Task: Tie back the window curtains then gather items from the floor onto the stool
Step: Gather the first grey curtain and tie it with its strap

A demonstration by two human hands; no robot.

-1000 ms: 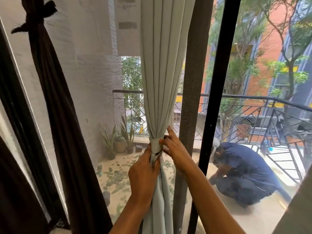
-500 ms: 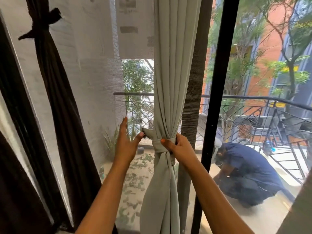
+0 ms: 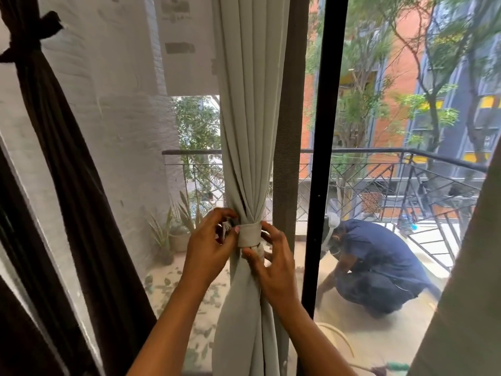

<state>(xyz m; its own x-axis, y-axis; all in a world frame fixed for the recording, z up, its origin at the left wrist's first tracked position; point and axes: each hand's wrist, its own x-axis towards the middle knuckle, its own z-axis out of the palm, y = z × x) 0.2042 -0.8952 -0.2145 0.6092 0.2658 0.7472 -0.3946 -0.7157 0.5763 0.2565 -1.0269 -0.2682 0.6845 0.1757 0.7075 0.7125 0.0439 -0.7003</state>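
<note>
**Head camera: pale curtain cinched, band end being fastened**

Tying back is the step in hand, and it looks nearly finished for this panel. The pale curtain [image 3: 244, 131] hangs just left of the black window post [image 3: 324, 131], gathered into a narrow waist by a tie band [image 3: 248, 236] of the same cloth. Far left of the post, a dark curtain [image 3: 67, 185] is already knotted high up.

The left hand [image 3: 210, 248], on the side of the band away from the post, has its fingers curled and pinches something small and dark at the band's end; I cannot tell whether it is a clasp or a fastening patch. The right hand [image 3: 273, 264], between band and post, curls its thumb under the band and its forefinger against the nearer edge, a light pinch that steadies the wrap.

The curtain's long axis runs straight up and down, parallel to the post, with folds fanning out above and below the waist. The band lies crosswise to it, roughly level, with its free end pointing away from the post.

My guess is that the next move is to press or hook that end home while the right hand stops the band turning, then let go and see whether the gather holds. Neither the stool nor the floor items are in view, so that part has probably not begun.
</note>
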